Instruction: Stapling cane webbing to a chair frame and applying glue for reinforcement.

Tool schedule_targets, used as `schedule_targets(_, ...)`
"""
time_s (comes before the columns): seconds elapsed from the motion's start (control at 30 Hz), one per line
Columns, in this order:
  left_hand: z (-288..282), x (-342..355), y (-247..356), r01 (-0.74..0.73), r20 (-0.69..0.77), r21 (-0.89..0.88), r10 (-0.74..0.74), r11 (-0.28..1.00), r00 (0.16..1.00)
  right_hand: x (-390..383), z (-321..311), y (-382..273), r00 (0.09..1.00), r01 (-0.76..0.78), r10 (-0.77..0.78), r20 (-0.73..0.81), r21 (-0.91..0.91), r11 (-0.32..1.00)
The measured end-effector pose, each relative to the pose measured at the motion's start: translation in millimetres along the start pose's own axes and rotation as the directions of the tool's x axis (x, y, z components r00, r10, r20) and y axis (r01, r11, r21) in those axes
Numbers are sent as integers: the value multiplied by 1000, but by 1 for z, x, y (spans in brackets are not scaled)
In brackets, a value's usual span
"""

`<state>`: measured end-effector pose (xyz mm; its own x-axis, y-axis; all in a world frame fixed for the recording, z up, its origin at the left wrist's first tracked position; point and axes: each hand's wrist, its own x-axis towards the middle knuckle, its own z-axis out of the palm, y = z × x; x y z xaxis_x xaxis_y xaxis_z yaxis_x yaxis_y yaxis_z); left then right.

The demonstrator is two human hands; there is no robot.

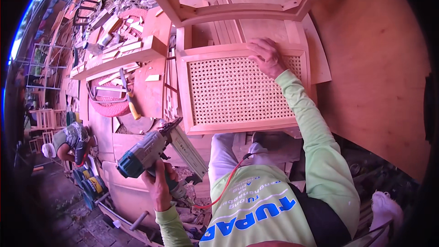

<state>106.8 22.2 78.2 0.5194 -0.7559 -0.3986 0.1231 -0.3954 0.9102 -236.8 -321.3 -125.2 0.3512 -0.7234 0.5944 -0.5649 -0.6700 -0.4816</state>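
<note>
Light green shirt (256, 201) cloth with blue lettering fills the nearest part of the view, a red hose (226, 185) running across it toward the nail gun (148, 152). That tool is in the left hand (160, 185), whose fingers wrap its handle; its nose stands just beside the lower left corner of the cane-panelled frame (240, 90), though contact cannot be told. Farther forward, the right hand (267, 57) lies over the frame's upper rail, right of the middle, with fingers bent; whether it grips or only presses, I cannot tell. So the frame extends below and mostly left of that hand. Beyond stands another wooden frame (238, 17). To the left, a yellow-handled tool (132, 106) lies near wood offcuts (123, 49); farther off, a co-worker (75, 138) bends over.
</note>
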Motion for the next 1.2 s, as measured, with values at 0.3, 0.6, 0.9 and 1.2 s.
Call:
schedule_targets(0.3, 34, -6, 10, 23, 56, 4, -23, 1000, 998, -5, 13, 5, 998, 53, -55, -31, -47, 997)
schedule_targets(0.6, 29, -12, -5, 28, 4, -60, -28, 998, 1000, 3, 6, -21, 971, 78, -90, -222, -59, 995)
schedule_targets(0.9, 51, -4, -1, -44, 73, 21, 42, 999, 996, -37, -82, 25, 993, -69, 51, -108, -173, 982)
schedule_targets(1.2, 74, -3, 3, -6, 84, -9, 6, 1000, 996, -36, -115, 65, 974, 113, -59, 219, -246, 963)
